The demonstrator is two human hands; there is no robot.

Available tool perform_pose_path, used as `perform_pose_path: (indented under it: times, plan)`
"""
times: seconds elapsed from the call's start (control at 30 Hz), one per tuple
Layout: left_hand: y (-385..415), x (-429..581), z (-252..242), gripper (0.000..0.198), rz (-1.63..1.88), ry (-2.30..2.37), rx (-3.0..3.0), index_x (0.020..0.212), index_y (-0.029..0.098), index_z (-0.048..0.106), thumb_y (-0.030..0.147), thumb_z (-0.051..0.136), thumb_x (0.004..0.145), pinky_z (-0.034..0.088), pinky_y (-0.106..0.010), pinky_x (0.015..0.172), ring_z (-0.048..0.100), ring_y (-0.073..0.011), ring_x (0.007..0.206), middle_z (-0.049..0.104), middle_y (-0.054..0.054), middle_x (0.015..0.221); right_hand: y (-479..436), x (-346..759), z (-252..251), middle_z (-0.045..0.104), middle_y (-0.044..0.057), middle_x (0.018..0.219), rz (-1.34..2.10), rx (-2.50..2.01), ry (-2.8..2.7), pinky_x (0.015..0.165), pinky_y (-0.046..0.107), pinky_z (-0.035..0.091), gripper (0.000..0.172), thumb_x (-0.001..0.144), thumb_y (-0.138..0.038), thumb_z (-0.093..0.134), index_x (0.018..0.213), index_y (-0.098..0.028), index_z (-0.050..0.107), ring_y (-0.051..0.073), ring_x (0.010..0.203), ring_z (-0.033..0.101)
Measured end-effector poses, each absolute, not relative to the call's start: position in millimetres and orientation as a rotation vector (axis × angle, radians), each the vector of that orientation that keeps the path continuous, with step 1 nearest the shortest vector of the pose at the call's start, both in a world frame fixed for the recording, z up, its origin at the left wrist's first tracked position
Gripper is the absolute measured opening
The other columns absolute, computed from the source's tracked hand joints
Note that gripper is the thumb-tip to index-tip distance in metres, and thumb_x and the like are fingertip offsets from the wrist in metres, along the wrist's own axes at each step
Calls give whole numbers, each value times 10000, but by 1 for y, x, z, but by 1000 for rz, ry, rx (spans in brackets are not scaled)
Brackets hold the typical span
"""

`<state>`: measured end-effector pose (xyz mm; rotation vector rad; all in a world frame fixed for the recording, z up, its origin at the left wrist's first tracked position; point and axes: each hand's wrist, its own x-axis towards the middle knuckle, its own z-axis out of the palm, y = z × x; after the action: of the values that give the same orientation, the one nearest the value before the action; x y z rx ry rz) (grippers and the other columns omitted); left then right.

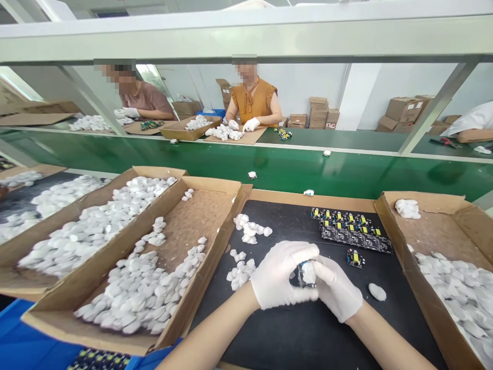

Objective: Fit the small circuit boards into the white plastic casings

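Between my two white-gloved hands is a small circuit board (307, 275) with a white padded piece on its face. My left hand (283, 275) curls round it from the left, thumb below and fingers above. From the right, my right hand (339, 288) closes on it, its fingertips against the white piece. The board's underside is hidden. Loose white pieces (242, 272) lie on the black mat (300, 334) left of my hands. A single white piece (377, 292) and a small circuit board (355, 258) with a yellow part lie to the right.
Joined rows of circuit boards (346, 228) lie at the mat's back right. Cardboard trays of white pieces stand left (215, 257) and right (396, 241). Beyond runs a green conveyor (285, 177) carrying several wrapped pieces. Co-workers sit across it; a metal frame (246, 38) spans overhead.
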<state>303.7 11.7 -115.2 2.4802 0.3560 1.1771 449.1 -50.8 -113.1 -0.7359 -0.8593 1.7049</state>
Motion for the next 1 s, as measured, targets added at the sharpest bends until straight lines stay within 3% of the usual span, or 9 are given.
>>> perform_pose_path:
  times: [0.17, 0.37, 0.57, 0.73, 0.87, 1.0]
  plan:
    - [10, 305, -112, 372, 1248, 407, 2522, 1076, 219, 571, 272, 655, 718, 526, -391, 847, 659, -249, 985, 725, -64, 959, -52, 448, -114, 444, -14, 652, 1735, -725, -887, 641, 290, 341, 416, 773, -557, 622, 622, -177, 548, 136, 651, 398]
    - [8, 307, -104, 208, 988, 418, 2537, 807, 227, 597, 259, 663, 613, 522, -407, 867, 654, -262, 941, 715, -43, 848, -53, 449, -108, 456, -19, 623, 1716, -811, -991, 651, 314, 359, 391, 707, -505, 712, 617, -162, 549, 131, 614, 399]
    - [7, 307, -100, 247, 898, 421, 2534, 890, 236, 596, 196, 634, 649, 500, -419, 908, 646, -247, 956, 706, -44, 947, -50, 452, -108, 454, -11, 637, 1659, -869, -1048, 658, 304, 352, 378, 720, -483, 701, 592, -162, 547, 136, 634, 382]
    - [5, 305, -101, 393, 944, 391, 2447, 1013, 245, 587, 182, 657, 631, 460, -414, 980, 615, -252, 1062, 702, -35, 1024, -50, 449, -110, 475, 15, 656, 1701, -820, -998, 665, 320, 377, 399, 725, -542, 642, 595, -180, 537, 170, 680, 438]
    - [7, 302, -108, 528, 1057, 459, 2424, 1140, 221, 524, 243, 722, 651, 466, -425, 956, 572, -268, 1147, 670, -86, 1129, -50, 448, -112, 442, -1, 661, 1586, -862, -1012, 659, 301, 338, 381, 767, -509, 631, 618, -180, 510, 152, 669, 398]
    - [12, 302, -108, 309, 1077, 467, 2573, 988, 226, 585, 235, 703, 703, 458, -420, 942, 619, -247, 1070, 719, -47, 1002, -48, 449, -112, 443, 2, 648, 1482, -924, -1078, 625, 302, 317, 430, 793, -532, 576, 557, -189, 467, 158, 653, 393]
